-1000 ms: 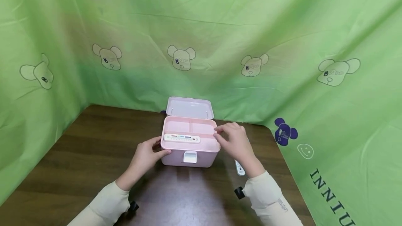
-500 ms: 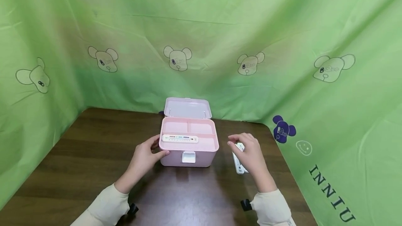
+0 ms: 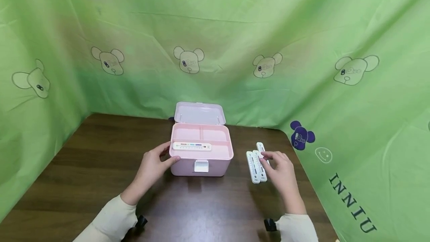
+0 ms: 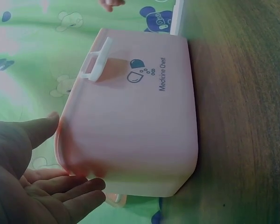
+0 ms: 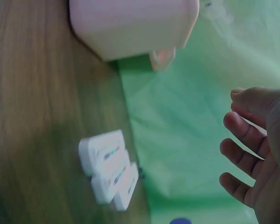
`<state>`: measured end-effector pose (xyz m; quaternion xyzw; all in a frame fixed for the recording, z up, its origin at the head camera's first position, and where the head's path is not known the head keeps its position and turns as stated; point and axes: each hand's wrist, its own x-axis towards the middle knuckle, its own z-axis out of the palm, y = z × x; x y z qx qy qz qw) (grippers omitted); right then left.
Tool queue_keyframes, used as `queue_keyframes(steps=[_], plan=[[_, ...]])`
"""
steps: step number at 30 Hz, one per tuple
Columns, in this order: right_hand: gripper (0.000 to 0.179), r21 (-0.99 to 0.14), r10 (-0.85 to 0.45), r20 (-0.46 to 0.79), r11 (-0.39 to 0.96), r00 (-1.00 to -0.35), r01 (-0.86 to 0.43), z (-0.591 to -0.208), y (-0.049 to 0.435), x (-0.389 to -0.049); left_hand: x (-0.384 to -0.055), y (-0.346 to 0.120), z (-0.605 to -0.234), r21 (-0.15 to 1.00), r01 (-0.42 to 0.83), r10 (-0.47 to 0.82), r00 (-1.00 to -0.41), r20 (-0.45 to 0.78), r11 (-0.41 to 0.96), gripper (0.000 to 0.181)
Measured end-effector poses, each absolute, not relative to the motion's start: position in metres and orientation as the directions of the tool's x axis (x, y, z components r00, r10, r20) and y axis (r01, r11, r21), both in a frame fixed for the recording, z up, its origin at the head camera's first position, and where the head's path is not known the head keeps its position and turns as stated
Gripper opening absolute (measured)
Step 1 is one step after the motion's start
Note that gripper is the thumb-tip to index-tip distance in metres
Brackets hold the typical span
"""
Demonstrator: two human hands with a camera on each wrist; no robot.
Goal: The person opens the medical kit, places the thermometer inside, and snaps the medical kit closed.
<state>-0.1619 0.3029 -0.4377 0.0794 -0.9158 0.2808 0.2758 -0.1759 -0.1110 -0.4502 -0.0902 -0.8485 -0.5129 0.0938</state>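
Observation:
A pink medicine chest (image 3: pixel 218 167) with "Medicine Chest" printed on its front stands with its lid (image 3: pixel 200 114) raised. One white thermometer (image 3: pixel 191 146), with a printed scale and coloured bars, lies across the front compartment of its tray. At the front left corner rests my left hand (image 3: pixel 152 167), thumb at the front rim and extended fingers along the side. My right hand (image 3: pixel 280 169) hovers over more white thermometers (image 3: pixel 253 169), lying side by side right of the chest. In the right wrist view its fingers are loosely bent, apart from the thermometers (image 5: pixel 107 158), and hold nothing.
The dark wooden table (image 3: pixel 107 167) reaches back to a green curtain (image 3: pixel 228 36) with bear-head prints. Two back compartments (image 3: pixel 186 132) of the tray hold nothing visible. The chest's white latch (image 3: pixel 201 166) hangs at the front.
My right hand has moved from the chest's right rim rightward to above the loose thermometers, uncovering them. The left hand stays at the chest's corner; the head view has shifted slightly.

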Motion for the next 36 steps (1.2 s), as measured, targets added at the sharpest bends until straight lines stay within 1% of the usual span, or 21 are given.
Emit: queue_keyframes(steps=[7,13,17,21,26,29,36], plan=[[0.024,-0.533,0.111,0.406,0.835,-0.907,-0.136,-0.453,0.324,-0.157,-0.175,-0.11,-0.45,0.859,0.238,0.061,-0.97,0.236,0.454,0.065],[0.031,-0.477,0.093,0.322,0.875,-0.942,-0.076,-0.466,0.338,-0.162,-0.175,-0.112,-0.45,0.855,0.236,0.063,-0.97,0.234,0.461,0.066],[0.038,-0.44,0.092,0.244,0.897,-0.965,-0.026,-0.477,0.35,-0.169,-0.175,-0.112,-0.451,0.855,0.237,0.064,-0.97,0.234,0.462,0.065],[0.044,-0.426,0.106,0.185,0.905,-0.977,0.017,-0.491,0.364,-0.174,-0.175,-0.111,-0.451,0.849,0.241,0.072,-0.969,0.236,0.47,0.064],[0.049,-0.448,0.12,0.115,0.892,-0.986,0.056,-0.5,0.37,-0.181,-0.175,-0.111,-0.45,0.846,0.237,0.067,-0.97,0.235,0.478,0.064],[0.052,-0.45,0.12,0.092,0.891,-0.988,0.066,-0.502,0.37,-0.186,-0.176,-0.111,-0.449,0.844,0.241,0.064,-0.969,0.24,0.479,0.064],[0.057,-0.412,0.128,0.059,0.906,-0.99,0.093,-0.505,0.371,-0.196,-0.175,-0.11,-0.449,0.839,0.236,0.065,-0.97,0.235,0.49,0.063]])
